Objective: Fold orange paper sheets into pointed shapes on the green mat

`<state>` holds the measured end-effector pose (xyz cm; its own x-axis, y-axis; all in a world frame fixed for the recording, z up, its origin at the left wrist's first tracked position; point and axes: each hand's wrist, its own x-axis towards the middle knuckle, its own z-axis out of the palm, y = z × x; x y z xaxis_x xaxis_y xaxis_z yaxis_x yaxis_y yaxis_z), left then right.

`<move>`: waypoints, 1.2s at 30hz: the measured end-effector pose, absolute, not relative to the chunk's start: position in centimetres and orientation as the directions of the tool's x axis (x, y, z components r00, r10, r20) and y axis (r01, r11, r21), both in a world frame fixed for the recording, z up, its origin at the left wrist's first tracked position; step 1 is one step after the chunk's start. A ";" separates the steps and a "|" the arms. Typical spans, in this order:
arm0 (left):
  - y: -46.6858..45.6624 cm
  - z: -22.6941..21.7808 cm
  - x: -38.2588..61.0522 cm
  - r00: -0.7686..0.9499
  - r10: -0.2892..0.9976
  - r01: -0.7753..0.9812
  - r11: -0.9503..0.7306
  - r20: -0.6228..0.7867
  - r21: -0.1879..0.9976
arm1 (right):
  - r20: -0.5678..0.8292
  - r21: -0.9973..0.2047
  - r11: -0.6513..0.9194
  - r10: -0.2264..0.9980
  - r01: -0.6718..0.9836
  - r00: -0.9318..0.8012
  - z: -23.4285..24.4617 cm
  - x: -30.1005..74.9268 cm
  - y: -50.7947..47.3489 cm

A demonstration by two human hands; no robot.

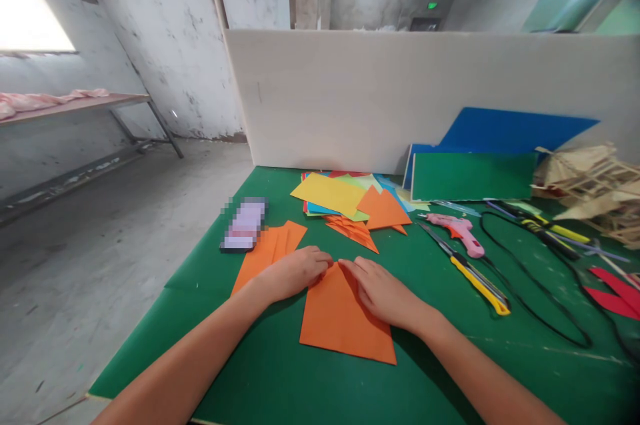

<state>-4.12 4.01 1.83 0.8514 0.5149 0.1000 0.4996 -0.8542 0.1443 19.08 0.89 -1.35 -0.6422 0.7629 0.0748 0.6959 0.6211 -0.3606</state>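
Note:
An orange folded paper point(345, 318) lies on the green table point(280, 371) in front of me, its top narrowing to a point. My left hand point(295, 271) rests on its upper left edge, fingers curled together and pressing down near the tip. My right hand point(383, 291) lies flat on the upper right edge, fingers stretched toward the tip. The fingertips of both hands nearly meet at the point. Another orange sheet point(270, 248) lies under my left hand.
A stack of coloured papers point(340, 198) and folded orange pieces point(380, 211) sit behind. To the right are a pink glue gun point(460, 231), a yellow utility knife point(475, 275), a black cable point(540, 305), green and blue boards point(470, 175), a wooden stick model point(590, 185). A white partition point(400, 91) backs the table.

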 end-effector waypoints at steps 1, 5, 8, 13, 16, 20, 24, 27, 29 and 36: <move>3.9 2.0 -4.1 0.851 0.517 0.501 -0.853 0.097 0.148 | 0.075 -0.364 0.618 0.765 0.697 -0.639 -1.3 19.1 0.9; 3.7 2.6 -4.1 0.850 0.519 0.495 -0.845 0.088 0.204 | 0.092 -0.382 0.613 0.770 0.692 -0.632 -1.5 19.2 0.8; 3.8 2.7 -4.2 0.860 0.500 0.468 -0.852 0.102 0.233 | 0.105 -0.393 0.611 0.772 0.687 -0.626 -1.6 19.3 0.9; 4.1 2.3 -4.4 0.866 0.485 0.450 -0.862 0.120 0.235 | 0.112 -0.393 0.618 0.767 0.681 -0.632 -1.6 19.3 1.0; 4.1 2.3 -4.4 0.870 0.477 0.443 -0.866 0.121 0.234 | 0.105 -0.392 0.618 0.766 0.682 -0.634 -1.5 19.2 1.0; 4.2 2.3 -4.5 0.881 0.458 0.426 -0.876 0.116 0.225 | 0.086 -0.391 0.618 0.763 0.682 -0.641 -1.4 19.2 1.0; 4.5 1.9 -4.8 0.883 0.447 0.412 -0.885 0.144 0.218 | 0.091 -0.385 0.622 0.761 0.682 -0.642 -1.4 19.2 1.0; 4.5 1.7 -4.9 0.880 0.451 0.411 -0.880 0.149 0.238 | 0.103 -0.386 0.625 0.760 0.679 -0.641 -1.4 19.2 1.0; 4.4 1.8 -4.9 0.870 0.468 0.423 -0.869 0.152 0.257 | 0.110 -0.389 0.628 0.758 0.674 -0.643 -1.4 19.2 1.0; 3.4 2.1 -6.0 0.808 0.564 0.508 -0.814 0.172 0.281 | 0.108 -0.379 0.629 0.759 0.679 -0.643 -1.5 19.3 1.0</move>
